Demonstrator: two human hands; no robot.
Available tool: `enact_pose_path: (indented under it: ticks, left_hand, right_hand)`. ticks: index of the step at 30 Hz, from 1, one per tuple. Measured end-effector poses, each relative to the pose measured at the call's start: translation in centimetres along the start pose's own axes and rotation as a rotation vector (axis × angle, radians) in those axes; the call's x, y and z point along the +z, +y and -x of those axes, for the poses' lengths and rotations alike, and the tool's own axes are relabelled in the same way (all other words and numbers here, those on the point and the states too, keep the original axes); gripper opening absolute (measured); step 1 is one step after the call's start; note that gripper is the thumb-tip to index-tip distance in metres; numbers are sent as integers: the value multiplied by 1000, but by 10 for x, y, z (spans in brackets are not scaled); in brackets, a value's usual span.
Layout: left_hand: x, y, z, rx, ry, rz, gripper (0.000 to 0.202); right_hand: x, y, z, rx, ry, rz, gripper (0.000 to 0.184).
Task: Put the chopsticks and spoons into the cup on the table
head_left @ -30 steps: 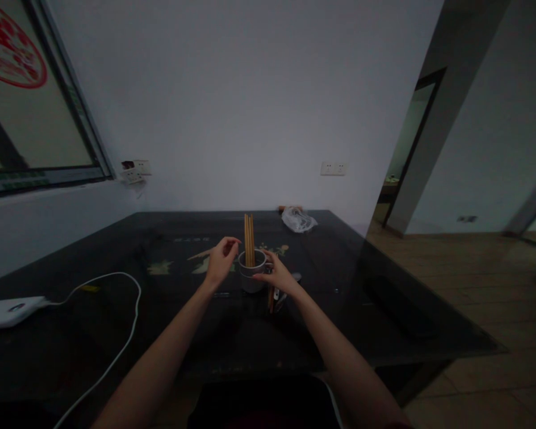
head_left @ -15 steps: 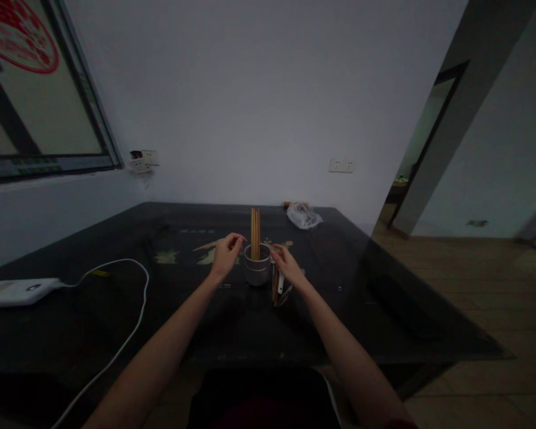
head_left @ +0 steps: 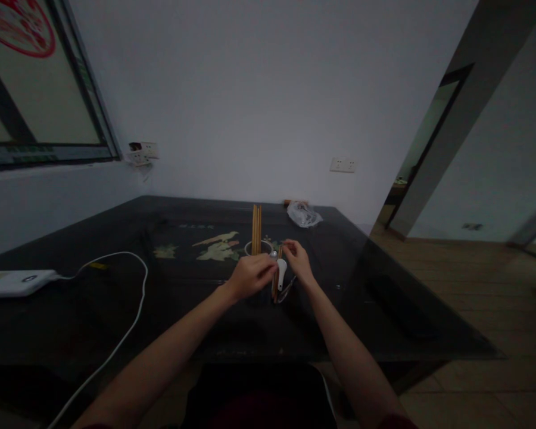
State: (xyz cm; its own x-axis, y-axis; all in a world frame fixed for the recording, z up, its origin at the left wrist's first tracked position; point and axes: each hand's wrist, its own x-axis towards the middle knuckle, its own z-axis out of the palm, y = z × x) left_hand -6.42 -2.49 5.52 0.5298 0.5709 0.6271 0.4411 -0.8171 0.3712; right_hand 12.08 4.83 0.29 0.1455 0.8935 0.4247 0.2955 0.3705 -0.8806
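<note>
My left hand point(head_left: 252, 276) is closed in front of the metal cup point(head_left: 249, 245), its fingertips beside a small shiny round piece point(head_left: 273, 254), perhaps a spoon's bowl. What those fingers hold is hidden. Several wooden chopsticks point(head_left: 256, 230) stand upright in the cup, and its lower part is covered by my hand. To the right, my right hand point(head_left: 297, 261) has its thumb and fingers pinched together; I cannot make out anything between them. Between both hands are a white spoon point(head_left: 281, 275), more chopsticks point(head_left: 275, 288) and a thin metal utensil point(head_left: 287, 290).
The black table point(head_left: 196, 333) has a bird picture point(head_left: 218, 245) on its top. A clear plastic bag point(head_left: 304, 214) lies at the back. On the left is a white device point(head_left: 15, 283) with a white cable point(head_left: 138, 310). A dark flat object point(head_left: 402, 307) is on the right.
My left hand has moved right and nearer, from the cup's left side to the front of it. My right hand has shifted slightly right, away from the cup's rim.
</note>
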Motion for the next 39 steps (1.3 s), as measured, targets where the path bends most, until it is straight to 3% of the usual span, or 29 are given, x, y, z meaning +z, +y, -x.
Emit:
enact_pose_path:
  ticks: [3, 7, 12, 17, 39]
  left_hand:
    - [13, 5, 4, 151, -187, -83, 27]
    - [26, 8, 6, 220, -258, -173, 28]
    - [37, 8, 8, 40, -408, -317, 24]
    - [43, 8, 10, -118, -547, -417, 23]
    - [39, 9, 9, -254, -562, -445, 20]
  right_hand:
    - [-2, 5, 1, -61, -29, 183, 17]
    - [-3, 8, 6, -98, -79, 451, 17]
    - [0, 1, 15, 22, -230, 850, 26]
    - [2, -5, 19, 15, -300, 971, 33]
    - [-10, 1, 13, 79, -216, 1039, 28]
